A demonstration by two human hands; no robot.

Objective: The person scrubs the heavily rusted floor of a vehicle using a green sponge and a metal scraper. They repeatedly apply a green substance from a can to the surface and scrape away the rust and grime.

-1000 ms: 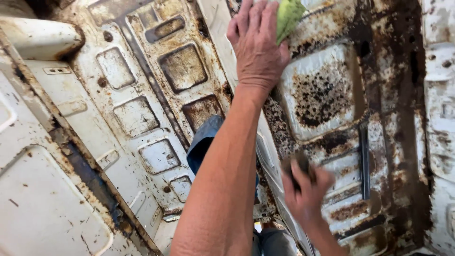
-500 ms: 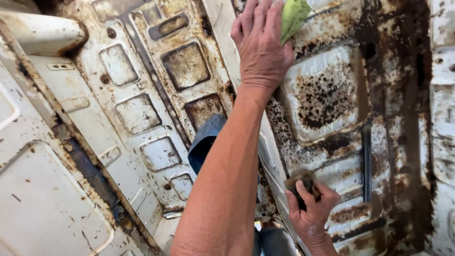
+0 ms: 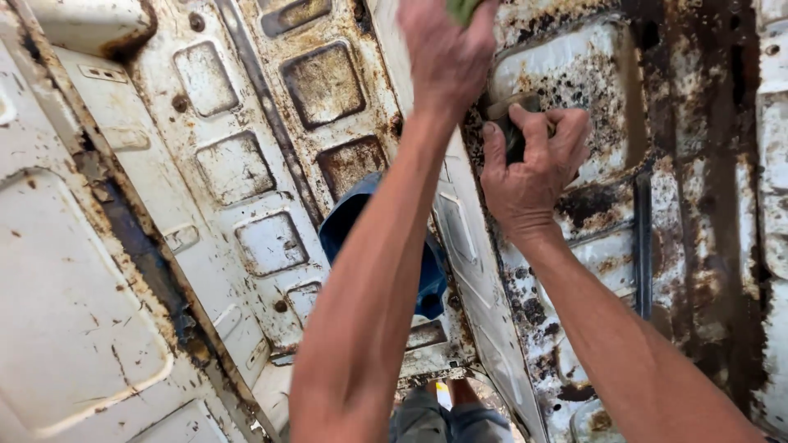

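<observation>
My left hand [image 3: 447, 49] is raised against the rusty white sheet-metal panel [image 3: 246, 189], its fingers bunched around a green cloth [image 3: 464, 8] of which only a scrap shows at the top edge of the view. My right hand [image 3: 533, 160] sits just beside it, a little lower, with the fingers curled tight around a small dark block [image 3: 515, 123], apparently a piece of abrasive, which is pressed flat onto the metal. That block lies on a raised rectangular pressing [image 3: 574, 90] that is heavily speckled with brown and black rust. To the right of my right hand a dark narrow strip [image 3: 643, 246] runs down the panel through the worst of the corrosion. The left part of the panel carries rows of shallow stamped recesses [image 3: 324, 82]; they hold nothing but rust stains and grime. Between my two forearms a dark blue cap [image 3: 349, 221] shows, worn by a person below me, and that person's grey trousers [image 3: 443, 418] appear at the bottom edge. At top left a rounded white moulding [image 3: 90, 25] juts from the panel.
</observation>
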